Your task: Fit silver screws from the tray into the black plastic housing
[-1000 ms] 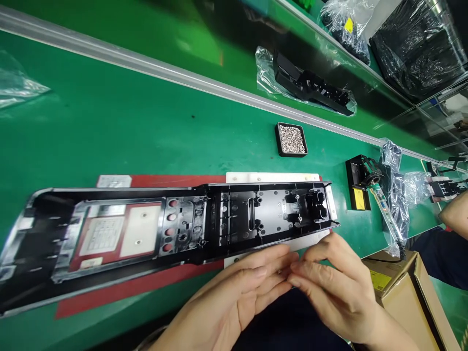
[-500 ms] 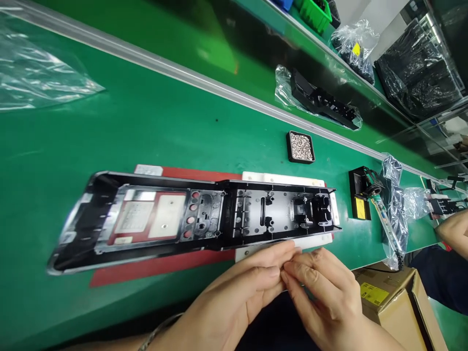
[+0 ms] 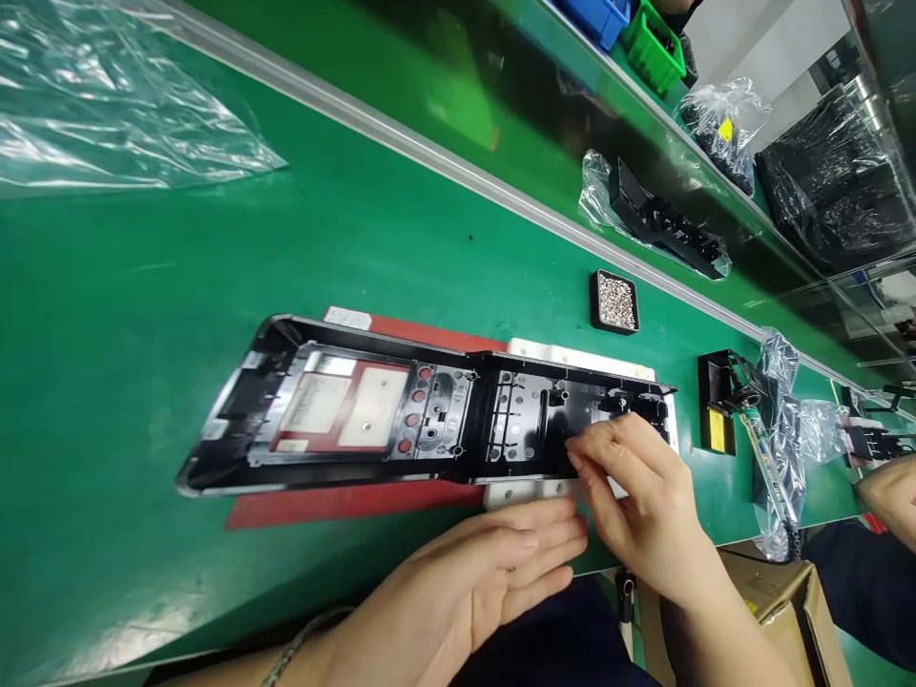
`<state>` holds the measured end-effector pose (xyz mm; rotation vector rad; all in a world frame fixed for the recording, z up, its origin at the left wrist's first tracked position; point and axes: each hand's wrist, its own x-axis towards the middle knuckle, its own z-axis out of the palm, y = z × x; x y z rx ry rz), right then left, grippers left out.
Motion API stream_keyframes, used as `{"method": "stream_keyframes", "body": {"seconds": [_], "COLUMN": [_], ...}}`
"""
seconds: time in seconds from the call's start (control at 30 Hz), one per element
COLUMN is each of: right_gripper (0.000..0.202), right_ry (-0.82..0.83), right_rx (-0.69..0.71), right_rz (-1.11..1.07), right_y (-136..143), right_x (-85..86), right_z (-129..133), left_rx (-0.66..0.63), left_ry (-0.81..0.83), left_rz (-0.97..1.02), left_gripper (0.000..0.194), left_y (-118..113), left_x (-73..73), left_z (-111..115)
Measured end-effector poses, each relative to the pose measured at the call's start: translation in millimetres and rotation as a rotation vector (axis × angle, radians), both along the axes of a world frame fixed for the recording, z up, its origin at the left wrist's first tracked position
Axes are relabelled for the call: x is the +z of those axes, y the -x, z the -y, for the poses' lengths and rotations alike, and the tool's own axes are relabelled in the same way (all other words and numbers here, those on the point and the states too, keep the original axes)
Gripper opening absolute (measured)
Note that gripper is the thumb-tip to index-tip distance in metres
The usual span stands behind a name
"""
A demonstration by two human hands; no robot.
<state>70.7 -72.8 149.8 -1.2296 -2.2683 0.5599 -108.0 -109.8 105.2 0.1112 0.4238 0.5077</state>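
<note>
Surface: green bench (image 3: 143, 315)
Housing: long black housing (image 3: 401, 410) on red mat (image 3: 343, 501)
Right hand (image 3: 636, 496): fingertips pinched together over housing's right end
Left hand (image 3: 472, 582): open, fingers apart, just below housing
Tray: black tray (image 3: 614, 301) of screws, beyond housing
Clutter: plastic bag (image 3: 107, 105), far left

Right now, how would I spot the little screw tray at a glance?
Start at the long black housing on the green bench, where the right hand works. Just beyond its right end sits the screw tray: small, square, black, heaped with silvery screws, unlike the bagged black parts behind the rail.
</note>
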Motion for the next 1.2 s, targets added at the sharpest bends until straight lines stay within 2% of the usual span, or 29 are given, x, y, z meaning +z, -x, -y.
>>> {"method": "stream_keyframes", "body": {"seconds": [0.17, 0.47, 0.77, 0.97, 1.2], "right_gripper": [0.012, 0.022, 0.012, 0.019, 0.026], "right_ry": [0.021, 0.009, -0.026, -0.069, -0.181], "right_rx": [0.000, 0.024, -0.020, 0.021, -0.003], "right_rz": [0.037, 0.106, -0.084, -0.089, -0.005], "right_y": [0.5, 0.8, -2.4, -7.5, -11.9], "right_x": [-7.1, -5.1, -20.4, -23.9, -23.8], "right_z": [-10.2, -8.5, -10.9, -11.9, 3.7], "left_rx": [-0.038, -0.021, -0.023, -0.035, -0.041], "left_ry": [-0.007, 0.007, -0.014, -0.015, 0.010], "left_rz": [-0.033, -0.028, -0.040, -0.036, 0.010], "left_gripper": [0.045, 0.035, 0.042, 0.041, 0.043], "left_y": [0.0, -5.0, -5.7, -5.0, -3.6], "left_x": [-2.5, -12.7, -17.9, -17.8, -13.2], "left_z": [-5.6, -8.6, -6.9, -8.9, -8.7]}}
